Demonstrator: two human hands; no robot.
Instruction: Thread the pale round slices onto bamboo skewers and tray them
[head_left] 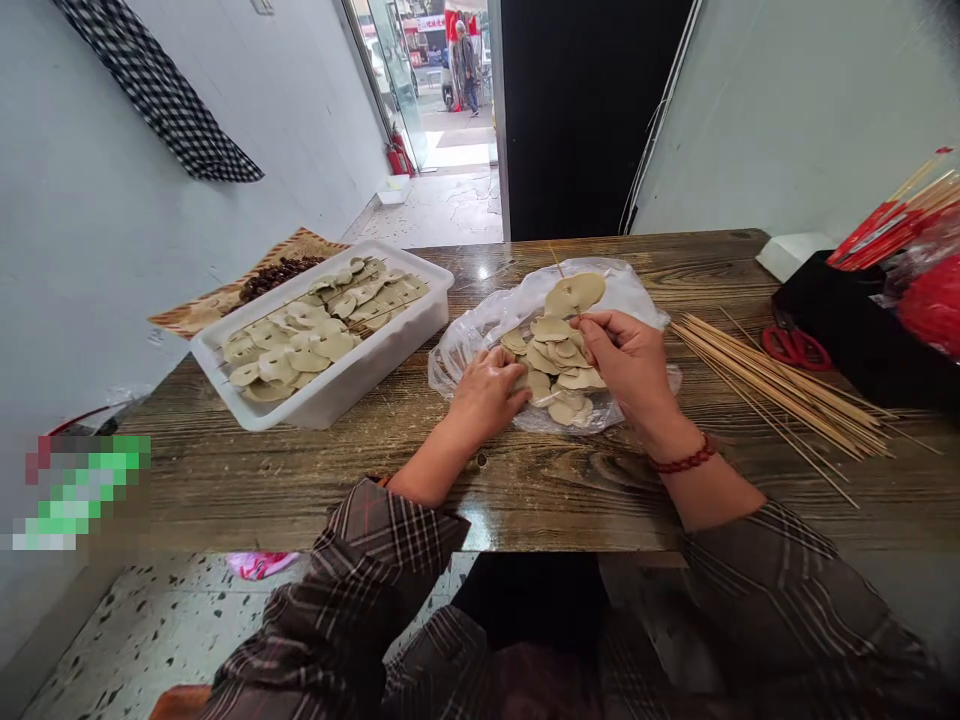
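My right hand (626, 360) pinches a thin bamboo skewer (556, 262) between thumb and fingers. Pale yellow-green round slices (574, 294) are threaded on it, just above the fingertips. Beneath lies a pile of similar loose slices (559, 358) in an opened clear plastic bag (611, 272). At the pile's left edge, my left hand (489, 392) rests with its fingers curled in against the slices and bag. Its fingertips are partly hidden, so what they grip cannot be made out. To the left, a white plastic tub (330, 395) holds many skewered slices (292, 345).
Loose bamboo skewers (780, 385) lie on the wooden table (390, 480) at right. Red-handled scissors (796, 348) and a black box (847, 320) with red-wrapped sticks stand beyond. Dark skewered food (277, 275) lies on patterned paper behind the tub. A person (466, 68) is outside the doorway.
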